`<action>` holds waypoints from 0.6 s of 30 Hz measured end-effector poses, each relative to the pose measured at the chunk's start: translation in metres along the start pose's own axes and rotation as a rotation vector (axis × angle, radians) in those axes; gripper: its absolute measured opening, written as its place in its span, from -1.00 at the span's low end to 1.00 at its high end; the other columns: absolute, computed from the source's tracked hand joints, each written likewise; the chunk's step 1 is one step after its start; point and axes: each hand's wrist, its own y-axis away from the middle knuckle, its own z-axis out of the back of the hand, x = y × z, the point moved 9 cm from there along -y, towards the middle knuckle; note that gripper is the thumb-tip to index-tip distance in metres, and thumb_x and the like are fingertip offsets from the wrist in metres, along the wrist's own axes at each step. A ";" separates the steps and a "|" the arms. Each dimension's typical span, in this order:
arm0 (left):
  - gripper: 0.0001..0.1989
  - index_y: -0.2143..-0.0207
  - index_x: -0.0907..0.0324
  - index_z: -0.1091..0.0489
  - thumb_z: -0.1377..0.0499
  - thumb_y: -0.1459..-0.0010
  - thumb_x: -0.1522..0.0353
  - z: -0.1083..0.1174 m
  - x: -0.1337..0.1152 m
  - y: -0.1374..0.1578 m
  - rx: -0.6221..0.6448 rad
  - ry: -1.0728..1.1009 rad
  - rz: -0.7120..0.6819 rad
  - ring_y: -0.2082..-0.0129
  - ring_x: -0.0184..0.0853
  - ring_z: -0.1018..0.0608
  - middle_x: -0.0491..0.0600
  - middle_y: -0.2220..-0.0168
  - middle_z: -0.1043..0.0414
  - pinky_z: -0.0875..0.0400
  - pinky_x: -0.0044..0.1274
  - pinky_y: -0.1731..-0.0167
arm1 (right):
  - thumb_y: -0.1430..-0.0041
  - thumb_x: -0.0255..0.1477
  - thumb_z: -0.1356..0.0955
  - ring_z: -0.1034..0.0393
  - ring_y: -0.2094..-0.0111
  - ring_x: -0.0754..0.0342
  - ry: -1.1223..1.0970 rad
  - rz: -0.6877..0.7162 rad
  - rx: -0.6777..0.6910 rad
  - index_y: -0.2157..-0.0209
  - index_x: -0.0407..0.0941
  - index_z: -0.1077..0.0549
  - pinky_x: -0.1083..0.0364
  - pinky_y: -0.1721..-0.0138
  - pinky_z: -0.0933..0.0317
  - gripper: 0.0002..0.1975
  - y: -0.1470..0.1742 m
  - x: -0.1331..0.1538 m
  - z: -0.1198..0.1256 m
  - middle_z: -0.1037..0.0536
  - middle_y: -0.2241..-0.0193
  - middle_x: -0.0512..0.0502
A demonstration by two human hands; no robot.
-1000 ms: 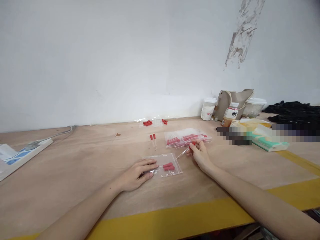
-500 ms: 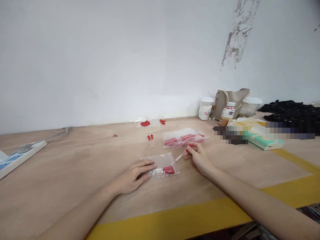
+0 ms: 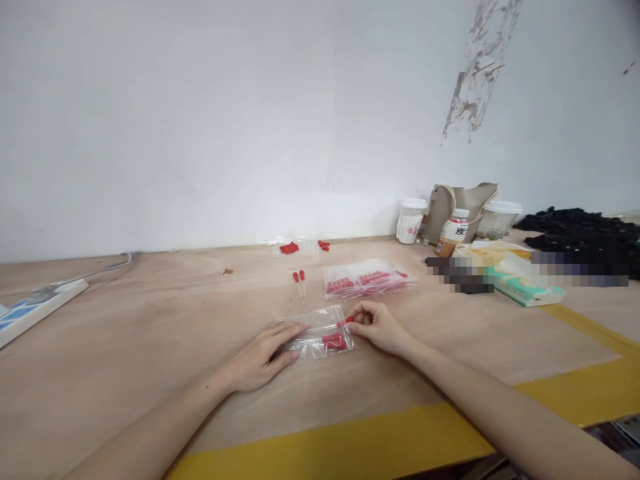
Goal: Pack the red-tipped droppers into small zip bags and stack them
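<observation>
One red-bulbed dropper held partly inside a clear bag.
Its red end is pinched by the right hand at the bag's mouth; the bag's other end is covered, on the table, by the spread left hand.

Place: looks like a plain workroom
Table: big and wooden, with a yellow band along its near edge
Wall: behind the far edge, with a peeled patch
Little bags: lots in a pile, filled with red-topped droppers
Power strip: on the left
Bottle, cup and handbag: by the far edge, toward the right
</observation>
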 end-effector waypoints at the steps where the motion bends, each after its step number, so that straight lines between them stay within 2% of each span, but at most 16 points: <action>1: -0.58 -0.13 0.02 -0.03 0.06 -0.22 0.26 0.000 0.000 0.000 0.000 -0.004 0.001 -0.09 -0.25 -0.20 -0.07 -0.12 -0.11 -0.11 -0.35 -0.07 | 0.21 -0.39 -0.40 -0.13 0.60 0.24 0.025 0.016 -0.012 0.50 -0.16 -0.42 0.22 0.57 -0.04 -0.83 -0.001 0.001 -0.001 -0.34 0.64 0.07; 4: -0.58 -0.14 0.02 -0.02 0.07 -0.23 0.25 -0.001 0.001 0.000 0.005 -0.013 0.005 -0.10 -0.25 -0.19 -0.06 -0.13 -0.10 -0.10 -0.35 -0.07 | 0.14 -0.42 -0.35 -0.20 0.56 0.20 0.059 0.065 0.031 0.47 -0.15 -0.47 0.21 0.54 -0.08 -0.87 -0.002 0.008 -0.011 -0.41 0.57 0.01; 7: -0.58 -0.14 0.01 -0.01 0.07 -0.23 0.25 0.000 -0.001 -0.001 0.008 -0.013 0.011 -0.10 -0.27 -0.18 -0.08 -0.13 -0.10 -0.08 -0.36 -0.09 | 0.02 -0.43 -0.26 -0.29 0.49 0.15 -0.015 0.109 0.189 0.43 -0.15 -0.48 0.18 0.45 -0.14 -0.82 0.001 0.017 -0.027 -0.47 0.52 -0.02; 9: -0.60 -0.13 -0.02 -0.02 0.08 -0.24 0.26 -0.001 -0.002 -0.001 0.022 -0.014 0.002 -0.11 -0.28 -0.18 -0.10 -0.13 -0.09 -0.07 -0.37 -0.09 | 0.00 -0.42 -0.24 -0.33 0.44 0.13 -0.075 0.097 0.240 0.40 -0.16 -0.47 0.16 0.40 -0.17 -0.81 0.003 0.020 -0.029 -0.50 0.48 -0.04; 11: -0.63 -0.11 -0.06 -0.07 0.09 -0.24 0.27 -0.002 -0.003 -0.001 0.040 -0.020 -0.012 -0.11 -0.28 -0.17 -0.12 -0.14 -0.07 -0.07 -0.37 -0.09 | 0.02 -0.40 -0.27 -0.33 0.45 0.13 -0.090 0.063 0.202 0.38 -0.18 -0.45 0.16 0.40 -0.18 -0.81 0.002 0.017 -0.021 -0.50 0.46 -0.06; 16: -0.65 -0.09 -0.07 -0.11 0.10 -0.25 0.27 -0.004 -0.001 -0.001 0.055 -0.033 -0.021 -0.12 -0.25 -0.16 -0.12 -0.14 -0.06 -0.10 -0.36 -0.07 | 0.07 -0.41 -0.30 -0.27 0.55 0.19 0.086 0.087 -0.047 0.47 -0.18 -0.41 0.20 0.51 -0.15 -0.87 -0.015 0.025 0.018 -0.46 0.55 -0.02; 18: -0.65 -0.09 -0.06 -0.11 0.11 -0.25 0.27 -0.004 -0.002 -0.001 0.056 -0.035 -0.023 -0.12 -0.26 -0.16 -0.12 -0.14 -0.06 -0.11 -0.36 -0.07 | 0.09 -0.44 -0.31 -0.31 0.51 0.19 0.175 0.106 -0.048 0.46 -0.18 -0.43 0.22 0.48 -0.17 -0.89 -0.030 0.034 0.019 -0.48 0.53 -0.02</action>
